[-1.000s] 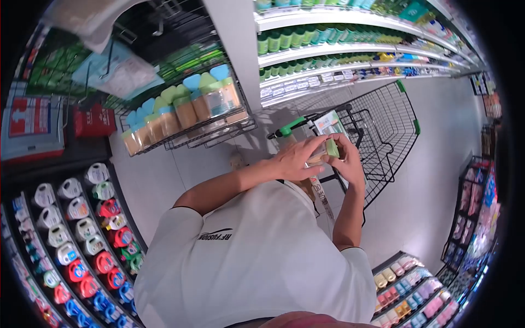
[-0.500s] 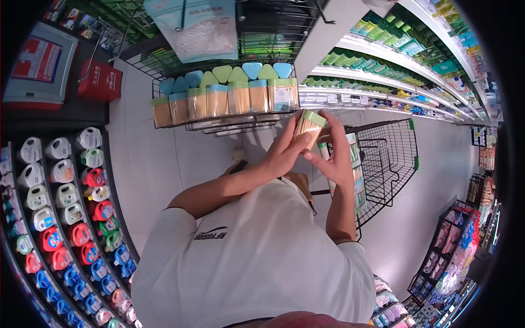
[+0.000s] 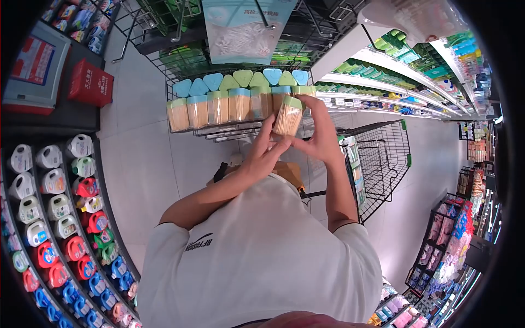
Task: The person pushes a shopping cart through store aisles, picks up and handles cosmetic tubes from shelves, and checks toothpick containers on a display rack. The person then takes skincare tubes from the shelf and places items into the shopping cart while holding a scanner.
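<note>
A clear container of toothpicks with a green lid point(image 3: 289, 118) is held upright, slightly tilted, between both hands. My left hand point(image 3: 267, 150) supports its lower left side. Around its right side and base curve the fingers and thumb of my right hand point(image 3: 320, 131). Just behind it, a wire rack basket point(image 3: 240, 127) bears rows of similar containers with blue or green triangular lids point(image 3: 218, 106). A blue-and-white pack of floss picks or swabs point(image 3: 244, 41) hangs above the rack.
A black wire shopping cart point(image 3: 380, 164) with green corners stands at the right, boxed goods inside. Detergent bottles point(image 3: 56, 208) fill shelves at the left. A red box point(image 3: 91, 83) is at the upper left. Long white shelves point(image 3: 383, 82) hold green goods at the upper right.
The view has shifted, bringing the rack nearer the centre. Both hands have moved slightly left with the container, which now stands more upright in front of the rack.
</note>
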`<state>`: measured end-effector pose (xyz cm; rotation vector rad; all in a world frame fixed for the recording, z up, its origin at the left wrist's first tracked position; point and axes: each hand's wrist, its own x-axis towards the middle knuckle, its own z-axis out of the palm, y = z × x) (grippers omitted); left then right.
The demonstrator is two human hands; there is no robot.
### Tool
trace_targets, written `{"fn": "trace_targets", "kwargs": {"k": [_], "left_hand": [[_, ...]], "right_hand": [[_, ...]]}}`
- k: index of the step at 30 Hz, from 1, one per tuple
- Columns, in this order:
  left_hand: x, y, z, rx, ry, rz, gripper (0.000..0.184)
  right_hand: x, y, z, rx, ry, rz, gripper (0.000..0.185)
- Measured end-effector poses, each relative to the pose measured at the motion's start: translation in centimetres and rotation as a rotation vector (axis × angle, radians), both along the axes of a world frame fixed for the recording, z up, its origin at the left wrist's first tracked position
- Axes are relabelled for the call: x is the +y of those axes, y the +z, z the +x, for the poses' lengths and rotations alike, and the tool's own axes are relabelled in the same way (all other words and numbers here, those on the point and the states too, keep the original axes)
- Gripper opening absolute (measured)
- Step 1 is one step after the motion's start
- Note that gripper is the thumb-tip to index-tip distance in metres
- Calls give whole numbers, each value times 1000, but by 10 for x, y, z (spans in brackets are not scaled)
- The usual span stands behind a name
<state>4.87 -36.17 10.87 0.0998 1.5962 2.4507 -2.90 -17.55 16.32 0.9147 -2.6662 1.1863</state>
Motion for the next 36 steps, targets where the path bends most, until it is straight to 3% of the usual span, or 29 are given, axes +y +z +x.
{"fn": "trace_targets", "kwargs": {"k": [2, 10, 26, 36], "left_hand": [[-9, -5, 6, -21, -5, -9, 74], [-32, -3, 23, -185, -7, -31, 50], [-16, -23, 35, -45, -75, -224, 51], [4, -18, 39, -146, -144, -141, 34]], "right_hand": [[-8, 3, -13, 54, 10, 31, 89], [-22, -4, -45, 98, 118, 224, 86], [-21, -6, -20, 119, -18, 427, 97], [12, -27, 52, 102, -277, 79, 82]]}}
